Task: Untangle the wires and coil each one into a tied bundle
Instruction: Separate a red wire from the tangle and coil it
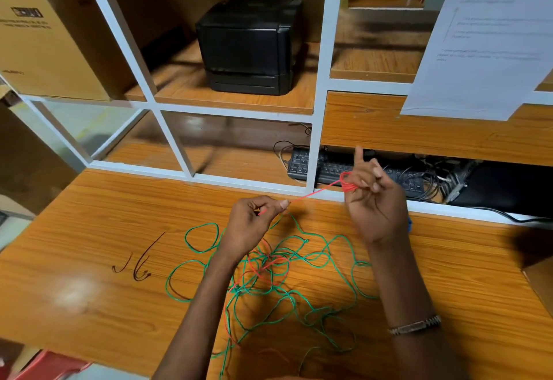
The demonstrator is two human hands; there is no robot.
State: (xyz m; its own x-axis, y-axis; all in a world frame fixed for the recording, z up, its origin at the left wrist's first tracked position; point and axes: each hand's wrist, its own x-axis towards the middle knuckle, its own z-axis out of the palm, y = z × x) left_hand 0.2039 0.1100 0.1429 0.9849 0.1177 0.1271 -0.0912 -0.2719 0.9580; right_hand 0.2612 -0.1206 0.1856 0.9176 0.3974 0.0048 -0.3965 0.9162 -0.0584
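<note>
From the head camera, the left hand point(250, 224) pinches a thin red wire point(311, 194) that runs taut to the right hand point(372, 200), where a small red coil point(348, 183) is wound around curled fingers with the index finger raised. Below the hands, a loose green wire point(299, 275) lies tangled with more red wire on the orange wood-grain table point(89, 245).

A wooden table point(89, 230) stands against white-framed wooden shelving point(324, 50), where a black printer point(248, 47) sits; a keyboard point(329, 167) lies lower down, a cardboard box point(39, 35) at left, a printed sheet point(484, 35) hanging right
</note>
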